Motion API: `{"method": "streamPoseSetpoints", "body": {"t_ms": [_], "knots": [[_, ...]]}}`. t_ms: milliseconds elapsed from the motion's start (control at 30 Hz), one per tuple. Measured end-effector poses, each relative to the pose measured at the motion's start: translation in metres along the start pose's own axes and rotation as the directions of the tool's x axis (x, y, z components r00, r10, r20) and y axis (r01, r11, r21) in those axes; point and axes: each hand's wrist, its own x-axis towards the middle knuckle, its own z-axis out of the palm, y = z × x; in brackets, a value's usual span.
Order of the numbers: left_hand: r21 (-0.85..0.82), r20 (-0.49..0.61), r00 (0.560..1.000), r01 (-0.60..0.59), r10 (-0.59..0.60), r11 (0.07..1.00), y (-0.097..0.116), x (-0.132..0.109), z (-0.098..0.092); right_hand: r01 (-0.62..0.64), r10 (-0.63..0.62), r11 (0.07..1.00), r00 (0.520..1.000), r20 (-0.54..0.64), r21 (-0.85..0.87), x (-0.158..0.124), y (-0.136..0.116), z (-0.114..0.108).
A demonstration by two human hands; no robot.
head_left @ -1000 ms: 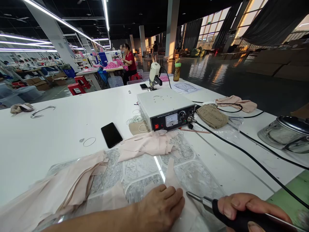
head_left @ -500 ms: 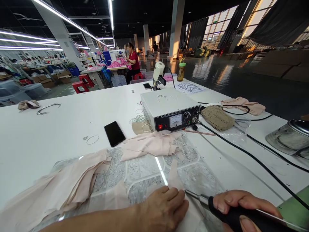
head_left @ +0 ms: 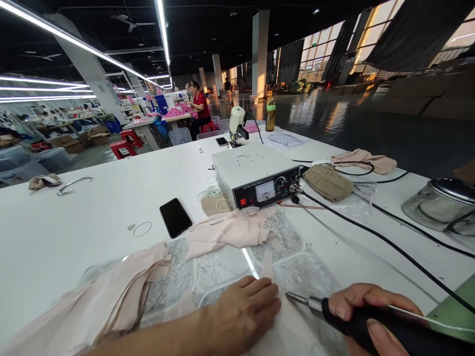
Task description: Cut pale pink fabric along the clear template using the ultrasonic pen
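My left hand (head_left: pixel 247 306) presses down on a thin pale-pink fabric piece (head_left: pixel 291 321), its fingers bent and close together. My right hand (head_left: pixel 371 311) is wrapped round a black-handled ultrasonic hand tool (head_left: pixel 328 311). Its metal tip points left, just beside my left fingers and over the fabric edge; whether it touches cannot be told. Under the work lies a grey marbled board (head_left: pixel 213 267). A stack of pale-pink fabric pieces (head_left: pixel 122 291) is left of my left hand, and a second fabric pile (head_left: pixel 230 230) lies beyond it.
A control box (head_left: pixel 256 170) with a lit red switch stands behind the fabric, its black cable running right. Around it are a phone (head_left: pixel 175 217), brown fabric pieces (head_left: pixel 328 182), a glass jar (head_left: pixel 441 210) and a bottle (head_left: pixel 270 117). A person in red (head_left: pixel 199 104) sits at a sewing machine farther back.
My left hand has slid slightly left and up along the fabric, away from the tool tip. My right hand keeps its grip. The view has tilted up a little.
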Motion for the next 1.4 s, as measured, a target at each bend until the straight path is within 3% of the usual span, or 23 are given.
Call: {"method": "streamPoseSetpoints", "body": {"t_ms": [167,333,667,1400], "knots": [[-0.05,-0.001,1.0,-0.006,0.006,0.999,-0.005,0.0,0.001,0.046,-0.037,0.993,0.995,-0.089,0.105,0.017,-0.002,0.024],[-0.079,0.005,1.0,-0.005,0.005,0.997,-0.007,0.0,0.002,0.036,-0.027,0.993,0.996,-0.085,0.113,0.025,0.006,0.036],[-0.089,0.018,1.0,-0.01,0.011,0.996,-0.015,-0.001,0.003,-0.016,0.016,1.0,1.0,0.022,0.013,0.029,0.022,0.038],[-0.057,0.094,0.994,-0.047,0.052,0.997,-0.02,-0.002,0.0,0.002,-0.003,0.999,1.0,-0.012,-0.037,0.033,0.02,0.043]]}}
